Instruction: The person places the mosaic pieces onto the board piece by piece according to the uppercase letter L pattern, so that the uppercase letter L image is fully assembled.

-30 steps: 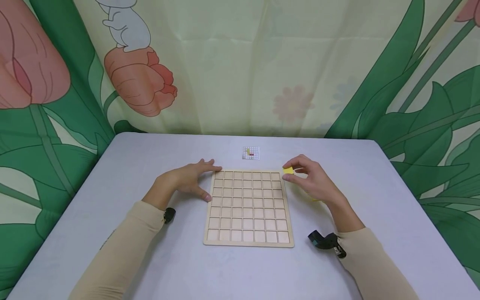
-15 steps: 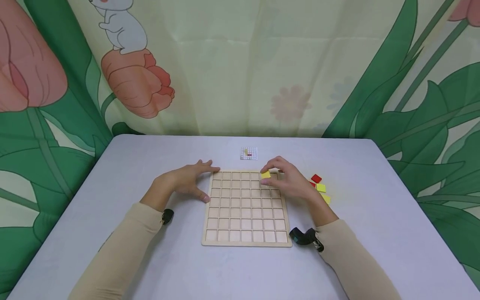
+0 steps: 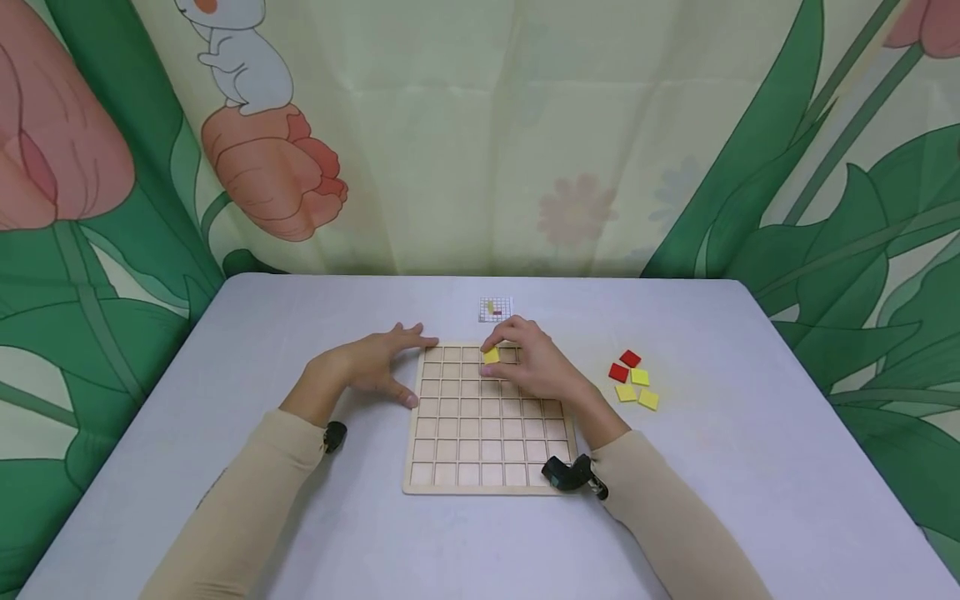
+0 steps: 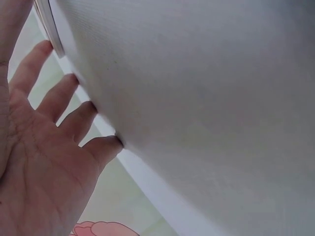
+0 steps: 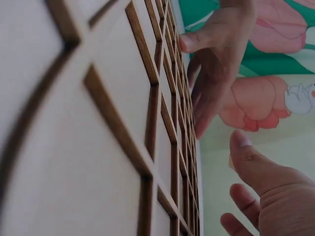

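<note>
A wooden grid board lies flat on the white table, its square cells bare where they show. My right hand pinches a yellow square tile between thumb and fingers over the board's far rows. In the right wrist view the thumb hides most of that tile. My left hand rests at the board's left edge, fingers spread, the thumb and index fingertip touching the frame. The left wrist view shows the left fingers spread on the white cloth beside the board's corner.
Right of the board lie several loose tiles, among them a red tile and a yellow tile. A small printed grid card lies behind the board. A patterned curtain hangs beyond the table's far edge.
My right hand has carried the yellow tile leftward from beyond the board's right edge to over its far rows. The loose tiles have come into full view. The left hand has stayed put.
</note>
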`<state>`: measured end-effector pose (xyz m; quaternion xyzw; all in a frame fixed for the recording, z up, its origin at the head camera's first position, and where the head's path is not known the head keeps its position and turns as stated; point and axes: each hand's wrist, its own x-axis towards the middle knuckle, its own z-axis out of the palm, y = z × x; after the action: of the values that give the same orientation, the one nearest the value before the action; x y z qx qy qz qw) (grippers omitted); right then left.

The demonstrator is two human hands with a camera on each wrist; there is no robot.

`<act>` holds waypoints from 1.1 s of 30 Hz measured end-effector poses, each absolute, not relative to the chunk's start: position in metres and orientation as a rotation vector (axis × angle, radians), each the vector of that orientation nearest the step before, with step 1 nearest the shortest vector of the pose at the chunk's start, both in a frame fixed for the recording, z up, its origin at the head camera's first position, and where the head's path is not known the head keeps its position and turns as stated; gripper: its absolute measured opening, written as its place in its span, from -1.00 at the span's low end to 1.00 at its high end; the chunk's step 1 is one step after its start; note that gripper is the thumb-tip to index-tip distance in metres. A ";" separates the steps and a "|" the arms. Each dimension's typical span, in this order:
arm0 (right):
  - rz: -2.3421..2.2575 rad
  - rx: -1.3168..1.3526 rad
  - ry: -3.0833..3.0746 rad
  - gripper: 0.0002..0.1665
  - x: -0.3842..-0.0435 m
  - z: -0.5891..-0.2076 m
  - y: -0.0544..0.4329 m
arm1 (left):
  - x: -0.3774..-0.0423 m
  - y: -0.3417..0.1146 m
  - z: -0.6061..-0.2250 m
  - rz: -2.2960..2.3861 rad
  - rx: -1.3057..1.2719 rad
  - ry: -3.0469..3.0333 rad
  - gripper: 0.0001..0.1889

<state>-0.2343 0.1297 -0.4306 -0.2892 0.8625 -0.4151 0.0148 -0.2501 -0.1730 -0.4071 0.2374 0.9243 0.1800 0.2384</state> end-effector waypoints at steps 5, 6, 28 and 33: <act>-1.212 -0.889 2.714 -0.65 -0.235 -0.435 0.118 | -0.251 -0.172 -0.408 0.488 0.667 2.522 0.15; -1.196 -0.877 2.724 -0.65 -0.235 -0.436 0.117 | -0.251 -0.171 -0.408 0.485 0.671 2.521 0.15; -0.906 -0.834 2.781 -0.54 -0.231 -0.437 0.114 | -0.249 -0.173 -0.409 0.493 0.674 2.527 0.15; -0.909 -0.865 2.771 -0.66 -0.232 -0.433 0.121 | -0.251 -0.174 -0.407 0.488 0.663 2.529 0.16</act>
<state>-0.2315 0.1211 -0.4332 -0.2841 0.9098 -0.2986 0.0500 -0.2511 -0.1736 -0.4074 0.2419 0.9235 0.1782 0.2385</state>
